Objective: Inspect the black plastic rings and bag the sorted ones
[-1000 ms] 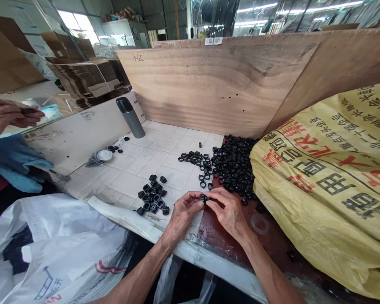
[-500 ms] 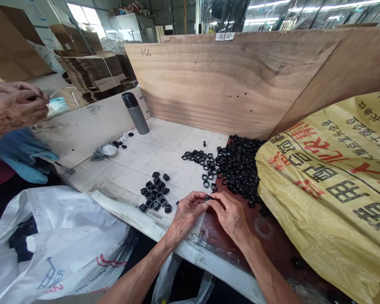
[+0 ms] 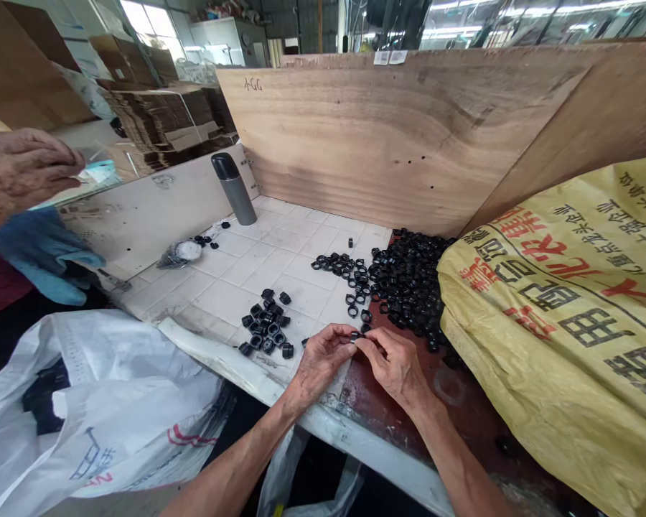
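Note:
Between the fingertips of both my hands is a small black plastic ring (image 3: 354, 336). My left hand (image 3: 323, 357) pinches it from the left, thumb and forefinger closed. From the other side my right hand (image 3: 392, 357) grips it, also in a pinch; the fingers hide part of it. A small heap of black ring-shaped parts (image 3: 269, 323) lies on the white tiled surface, left of my left hand. Beyond my hands, loose black rings (image 3: 349, 269) spread out from a big pile of the same rings (image 3: 409, 280).
A yellow woven sack (image 3: 560, 309) bulges on the right. A grey flask (image 3: 237, 197) stands by the wooden back board (image 3: 387, 136). At left are a clear plastic bag (image 3: 179, 253), a white sack (image 3: 134, 402), and another person's hand (image 3: 26, 169) above a blue glove (image 3: 48, 248).
My hands stay together on the ring, with only slight finger movement. The view has shifted a little. At left, the other person's hand has changed its pose.

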`<state>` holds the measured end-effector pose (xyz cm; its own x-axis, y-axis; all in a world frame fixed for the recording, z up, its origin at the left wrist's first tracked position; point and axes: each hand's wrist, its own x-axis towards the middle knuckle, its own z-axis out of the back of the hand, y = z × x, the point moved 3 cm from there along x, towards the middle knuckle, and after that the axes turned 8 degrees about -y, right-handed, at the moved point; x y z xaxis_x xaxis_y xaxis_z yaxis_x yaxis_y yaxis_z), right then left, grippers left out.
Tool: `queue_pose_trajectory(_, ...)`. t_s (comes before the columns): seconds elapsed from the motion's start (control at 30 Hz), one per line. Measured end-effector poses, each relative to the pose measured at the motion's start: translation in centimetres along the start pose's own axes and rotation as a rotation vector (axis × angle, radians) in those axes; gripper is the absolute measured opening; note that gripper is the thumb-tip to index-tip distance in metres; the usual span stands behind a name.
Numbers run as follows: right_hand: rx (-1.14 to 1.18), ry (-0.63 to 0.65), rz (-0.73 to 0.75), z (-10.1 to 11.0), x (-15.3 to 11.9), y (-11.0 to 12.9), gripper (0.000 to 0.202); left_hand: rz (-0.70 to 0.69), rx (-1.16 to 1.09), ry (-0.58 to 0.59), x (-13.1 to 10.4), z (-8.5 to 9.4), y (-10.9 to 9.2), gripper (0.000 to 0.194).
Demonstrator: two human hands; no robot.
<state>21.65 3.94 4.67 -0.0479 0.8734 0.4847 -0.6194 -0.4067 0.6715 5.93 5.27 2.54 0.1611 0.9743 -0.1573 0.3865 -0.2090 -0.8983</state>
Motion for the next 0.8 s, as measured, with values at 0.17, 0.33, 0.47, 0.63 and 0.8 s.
queue_pose_trajectory(0.17, -0.064, -0.100, -0.030, -0.3, -0.4, -0.4, 0.026, 0.032, 0.011, 0.040, -0.2, -0.4, -0.2, 0.030)
queue_pose_trajectory(0.33, 0.077, -0.044, -0.010, 0.2, -0.1, 0.4, 0.014, 0.031, -0.009, 0.012, -0.2, -0.4, -0.4, 0.029)
queue_pose_trajectory(0.47, -0.006, -0.024, 0.049, 0.2, 0.0, 0.0, 0.020, 0.030, -0.010, 0.008, -0.2, -0.4, -0.3, 0.030)
queue_pose_trajectory(0.63, -0.039, -0.016, 0.043, 0.1, -0.1, 0.1, 0.030, 0.035, -0.052, 0.031, -0.1, -0.4, -0.2, 0.031)
queue_pose_trajectory(0.8, 0.044, 0.014, -0.002, 0.0, -0.1, 0.8, 0.020, -0.010, -0.082, -0.015, 0.2, 0.2, 0.0, 0.031)
